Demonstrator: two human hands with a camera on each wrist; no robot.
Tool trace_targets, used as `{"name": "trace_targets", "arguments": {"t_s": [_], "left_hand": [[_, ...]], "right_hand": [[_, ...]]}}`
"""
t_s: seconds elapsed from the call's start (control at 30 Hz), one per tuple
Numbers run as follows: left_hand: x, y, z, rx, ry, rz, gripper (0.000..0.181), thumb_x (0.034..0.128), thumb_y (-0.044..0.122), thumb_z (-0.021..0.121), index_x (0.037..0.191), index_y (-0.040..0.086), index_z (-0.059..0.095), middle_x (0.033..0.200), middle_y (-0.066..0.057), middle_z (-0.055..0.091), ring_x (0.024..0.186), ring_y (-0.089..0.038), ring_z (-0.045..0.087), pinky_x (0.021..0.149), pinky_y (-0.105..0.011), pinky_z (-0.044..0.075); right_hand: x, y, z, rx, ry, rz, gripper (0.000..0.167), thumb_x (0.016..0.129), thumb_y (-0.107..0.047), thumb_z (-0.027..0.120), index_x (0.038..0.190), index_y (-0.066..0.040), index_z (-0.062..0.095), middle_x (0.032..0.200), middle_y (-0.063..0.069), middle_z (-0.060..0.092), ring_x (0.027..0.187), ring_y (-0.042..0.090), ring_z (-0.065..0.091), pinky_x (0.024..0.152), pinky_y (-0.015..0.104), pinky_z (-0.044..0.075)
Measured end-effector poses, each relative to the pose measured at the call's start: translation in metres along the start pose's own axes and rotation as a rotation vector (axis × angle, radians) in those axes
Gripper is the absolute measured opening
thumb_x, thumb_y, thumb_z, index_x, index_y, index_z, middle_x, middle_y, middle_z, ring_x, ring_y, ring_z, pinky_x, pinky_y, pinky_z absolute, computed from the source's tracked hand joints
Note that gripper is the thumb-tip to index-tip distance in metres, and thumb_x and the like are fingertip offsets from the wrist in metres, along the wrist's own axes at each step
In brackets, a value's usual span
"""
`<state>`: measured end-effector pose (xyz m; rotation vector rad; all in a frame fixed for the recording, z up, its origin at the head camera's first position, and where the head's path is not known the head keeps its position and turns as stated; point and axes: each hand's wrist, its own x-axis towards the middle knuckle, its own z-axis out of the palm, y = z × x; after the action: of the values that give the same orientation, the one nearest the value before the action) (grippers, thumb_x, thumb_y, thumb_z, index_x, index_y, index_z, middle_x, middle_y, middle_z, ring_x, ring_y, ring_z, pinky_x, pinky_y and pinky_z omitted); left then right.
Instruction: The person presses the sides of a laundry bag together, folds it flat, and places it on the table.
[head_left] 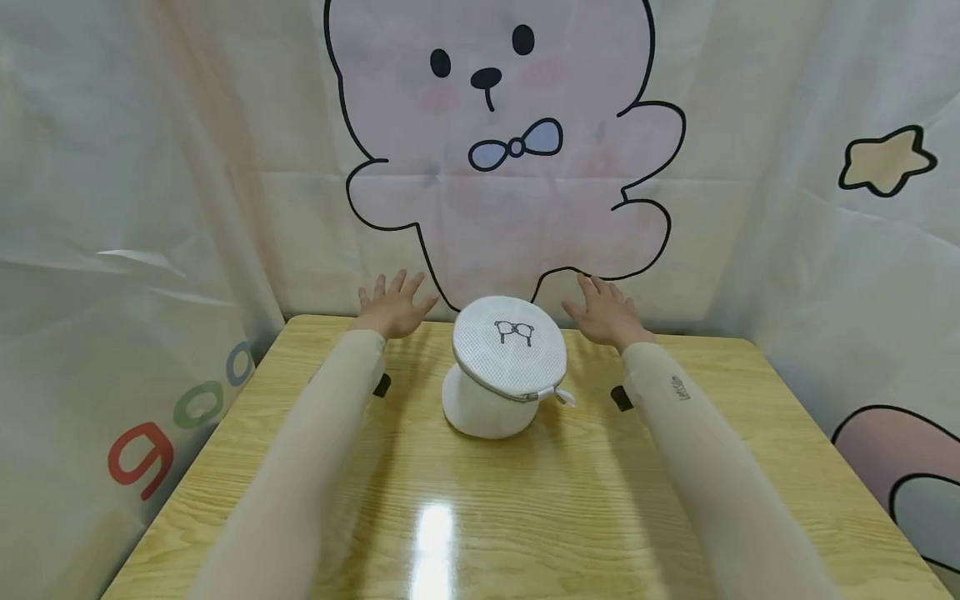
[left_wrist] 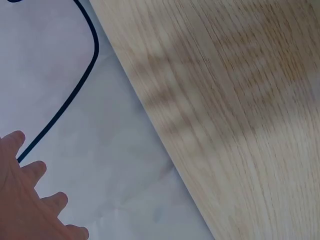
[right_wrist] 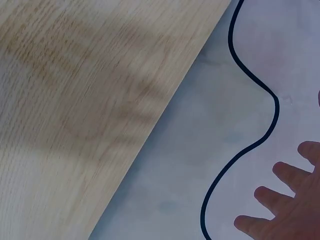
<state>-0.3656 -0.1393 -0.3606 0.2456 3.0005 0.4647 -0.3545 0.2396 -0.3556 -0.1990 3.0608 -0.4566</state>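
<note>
A white round mesh bag [head_left: 510, 348] with a zipper, a pull loop and a glasses drawing on its flat top stands near the middle of the table, leaning slightly. Beyond it to the left, my left hand [head_left: 393, 308] is held out with fingers spread, holding nothing. On the other side my right hand [head_left: 606, 313] reaches out the same way, palm down and fingers apart. Neither hand touches the bag. The left wrist view catches part of the left hand [left_wrist: 30, 195] past the table edge; the right wrist view catches the right hand [right_wrist: 290, 205] similarly.
The wood-grain table [head_left: 487, 517] has its far edge just below the hands. A curtain [head_left: 720, 208] with a bear drawing hangs behind it, and printed cloth also hangs at both sides. Light reflects off the near part of the tabletop.
</note>
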Motion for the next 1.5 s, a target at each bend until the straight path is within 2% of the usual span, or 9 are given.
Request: {"name": "trace_targets", "arguments": {"t_s": [0.17,0.33,0.47,0.67,0.83,1.1,1.37,1.5], "left_hand": [[-0.002,-0.003,-0.001,-0.008,-0.011,0.020,0.078,0.1037,0.073,0.019,0.169,0.031,0.008,0.177,-0.009,-0.001,0.160,-0.048,-0.006,0.121,-0.075,-0.008],[-0.005,-0.006,-0.004,0.001,-0.016,0.040,0.084,0.0993,0.080,0.014,0.168,0.033,0.007,0.177,-0.007,0.001,0.161,-0.046,-0.004,0.122,-0.074,-0.009],[-0.010,-0.003,-0.006,-0.007,-0.016,0.087,0.085,0.0983,0.081,0.014,0.168,0.034,0.008,0.177,-0.007,0.002,0.161,-0.046,-0.003,0.122,-0.074,-0.008],[-0.016,0.004,-0.007,0.006,-0.017,0.164,0.083,0.0977,0.082,0.014,0.167,0.038,0.007,0.177,-0.006,0.004,0.160,-0.047,0.001,0.121,-0.076,-0.007],[-0.024,0.010,-0.010,0.017,-0.010,0.216,0.075,0.1026,0.076,0.022,0.167,0.039,0.011,0.177,-0.004,0.006,0.161,-0.046,0.004,0.122,-0.076,-0.006],[-0.038,0.022,-0.015,0.050,-0.002,0.295,0.071,0.1046,0.072,0.025,0.167,0.039,0.012,0.177,0.000,0.006,0.162,-0.042,0.002,0.124,-0.074,-0.002],[-0.047,0.032,-0.020,0.047,0.030,0.376,0.063,0.1089,0.062,0.028,0.166,0.040,0.014,0.177,0.000,0.005,0.163,-0.039,0.001,0.125,-0.072,-0.001],[-0.053,0.039,-0.024,0.053,0.041,0.416,0.064,0.1086,0.063,0.028,0.166,0.040,0.014,0.177,0.000,0.007,0.163,-0.037,0.002,0.125,-0.071,0.000]], "right_hand": [[-0.003,0.001,-0.003,-0.019,-0.007,-0.037,0.078,0.110,-0.056,0.033,0.168,-0.014,0.005,0.174,0.023,0.006,0.156,0.056,0.006,0.121,0.078,0.005],[-0.007,0.001,-0.008,-0.034,-0.013,-0.078,0.081,0.108,-0.063,0.030,0.169,-0.015,0.007,0.174,0.022,0.008,0.157,0.055,0.007,0.120,0.078,0.004],[-0.012,0.001,-0.010,-0.029,-0.013,-0.107,0.080,0.108,-0.063,0.030,0.169,-0.017,0.005,0.174,0.021,0.009,0.158,0.053,0.007,0.120,0.078,0.004],[-0.017,-0.002,-0.010,-0.026,0.030,-0.201,0.074,0.111,-0.051,0.038,0.168,-0.014,0.010,0.174,0.019,0.013,0.159,0.048,0.012,0.124,0.072,0.010],[-0.023,-0.007,-0.010,-0.005,0.055,-0.258,0.071,0.111,-0.047,0.042,0.167,-0.010,0.018,0.173,0.019,0.016,0.157,0.048,0.018,0.124,0.069,0.016],[-0.038,-0.011,-0.014,0.026,0.040,-0.307,0.069,0.111,-0.044,0.043,0.167,-0.012,0.017,0.174,0.018,0.014,0.158,0.048,0.015,0.126,0.068,0.011],[-0.052,-0.017,-0.021,0.050,0.045,-0.347,0.071,0.111,-0.046,0.044,0.168,-0.013,0.017,0.174,0.015,0.015,0.158,0.047,0.016,0.124,0.070,0.016],[-0.056,-0.021,-0.023,0.042,0.043,-0.364,0.072,0.110,-0.047,0.045,0.168,-0.014,0.017,0.175,0.013,0.014,0.159,0.046,0.016,0.125,0.069,0.017]]}}
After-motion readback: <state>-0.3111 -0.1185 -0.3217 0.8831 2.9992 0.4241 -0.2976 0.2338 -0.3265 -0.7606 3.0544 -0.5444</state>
